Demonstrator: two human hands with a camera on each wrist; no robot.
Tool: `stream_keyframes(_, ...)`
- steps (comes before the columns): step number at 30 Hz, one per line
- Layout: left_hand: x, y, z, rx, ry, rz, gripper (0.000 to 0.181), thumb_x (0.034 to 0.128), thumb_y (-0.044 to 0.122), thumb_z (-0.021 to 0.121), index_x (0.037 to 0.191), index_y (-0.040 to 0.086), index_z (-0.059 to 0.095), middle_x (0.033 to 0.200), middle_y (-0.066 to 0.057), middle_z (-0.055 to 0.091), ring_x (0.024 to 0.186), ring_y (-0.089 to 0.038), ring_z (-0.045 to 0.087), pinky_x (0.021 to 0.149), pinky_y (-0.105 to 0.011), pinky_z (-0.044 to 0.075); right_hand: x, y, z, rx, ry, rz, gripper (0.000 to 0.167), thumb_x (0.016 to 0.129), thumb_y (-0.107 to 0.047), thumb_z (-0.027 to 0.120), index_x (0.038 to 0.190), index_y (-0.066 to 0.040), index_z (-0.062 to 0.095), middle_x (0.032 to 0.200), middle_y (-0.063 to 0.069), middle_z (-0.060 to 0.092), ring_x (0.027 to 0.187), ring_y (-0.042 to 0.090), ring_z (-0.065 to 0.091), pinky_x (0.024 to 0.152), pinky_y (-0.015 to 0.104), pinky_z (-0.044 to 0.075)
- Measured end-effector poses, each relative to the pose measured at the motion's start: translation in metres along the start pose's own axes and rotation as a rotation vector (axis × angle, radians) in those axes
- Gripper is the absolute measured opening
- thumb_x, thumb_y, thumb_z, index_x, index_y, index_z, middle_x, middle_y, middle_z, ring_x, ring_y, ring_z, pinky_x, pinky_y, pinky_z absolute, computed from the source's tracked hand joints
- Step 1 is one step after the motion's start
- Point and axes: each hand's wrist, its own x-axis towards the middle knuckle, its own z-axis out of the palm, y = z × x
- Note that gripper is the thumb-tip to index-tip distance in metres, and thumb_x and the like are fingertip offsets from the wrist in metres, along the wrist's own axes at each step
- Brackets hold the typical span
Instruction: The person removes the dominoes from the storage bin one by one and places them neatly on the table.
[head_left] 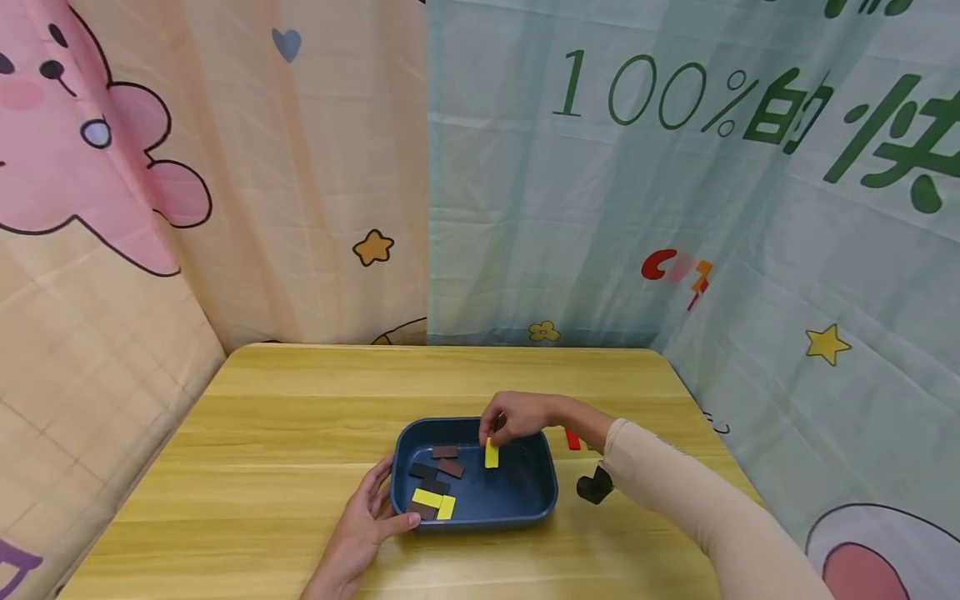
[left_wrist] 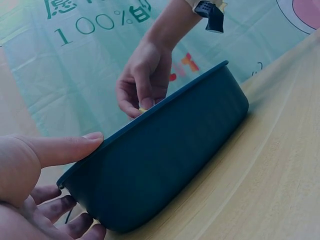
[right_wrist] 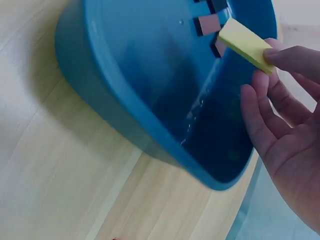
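A dark blue plastic basin (head_left: 510, 523) stands on the table. My left hand (head_left: 362, 521) holds its near left corner, the thumb along the rim and the fingers around the outer wall. Over the basin, my right hand (head_left: 516, 417) pinches a yellow rectangular block (head_left: 491, 454) between thumb and fingertips. In the right wrist view the yellow block (right_wrist: 246, 44) is tilted and sticks out past the fingertips. Inside the basin, on its left side, lie several flat blocks: brown ones (head_left: 445, 452), dark ones (head_left: 422, 471) and two yellow ones (head_left: 446, 507).
On the wooden table (head_left: 300, 417), right of the basin, a red piece (head_left: 573, 439) lies partly behind the right forearm. A black object (head_left: 595, 485) shows beside the right sleeve, its kind unclear. Printed curtains (head_left: 510, 208) hang behind and along both sides of the table.
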Motion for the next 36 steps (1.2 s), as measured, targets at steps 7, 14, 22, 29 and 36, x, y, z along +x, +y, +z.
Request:
stream_keyframes(7,-0.001,0.000,-0.001,0.007,0.002,-0.003,0.096,0.0814,-0.007,0.084,0.160,0.008,0.031,0.165,-0.022,0.028,0.148,-0.043,0.032,0.111,-0.049,0.042,-0.013,0.006,-0.011,0.064,0.075,0.013,0.020,0.099,-0.003,0.064,0.113,0.002,0.077,0.106,0.002,0.073,0.089,0.014,0.066,0.082,0.030,0.058)
stream_keyframes(14,-0.002,0.001,0.000,0.004,-0.011,-0.001,0.094,0.0826,-0.006,0.083,0.160,0.007,0.031,0.165,-0.023,0.028,0.147,-0.042,0.035,0.110,-0.046,0.045,-0.031,0.014,-0.021,0.141,0.138,0.089,0.022,0.102,-0.005,0.062,0.118,-0.001,0.077,0.114,0.003,0.072,0.095,0.020,0.069,0.086,0.038,0.060)
stream_keyframes(22,-0.001,0.001,0.000,0.017,0.002,0.004,0.096,0.0815,-0.009,0.083,0.160,0.005,0.029,0.165,-0.025,0.026,0.148,-0.045,0.030,0.113,-0.049,0.038,-0.048,0.027,-0.028,0.226,0.201,0.086,0.024,0.105,-0.004,0.058,0.122,0.000,0.074,0.118,0.012,0.069,0.089,0.024,0.068,0.090,0.046,0.059)
stream_keyframes(29,0.001,-0.002,-0.003,0.014,-0.006,0.008,0.098,0.0821,-0.011,0.081,0.161,0.002,0.025,0.166,-0.027,0.020,0.150,-0.046,0.023,0.113,-0.049,0.035,-0.064,0.045,-0.029,0.284,0.303,0.116,0.023,0.104,-0.005,0.060,0.123,0.004,0.070,0.110,0.013,0.069,0.087,0.025,0.069,0.090,0.048,0.059)
stream_keyframes(36,0.002,0.001,-0.003,0.014,-0.011,0.011,0.096,0.0827,-0.011,0.081,0.161,0.002,0.026,0.166,-0.026,0.021,0.150,-0.046,0.024,0.111,-0.048,0.036,-0.084,0.063,-0.032,0.351,0.394,0.153,0.016,0.102,-0.002,0.062,0.114,0.006,0.069,0.101,0.014,0.070,0.088,0.027,0.068,0.095,0.059,0.054)
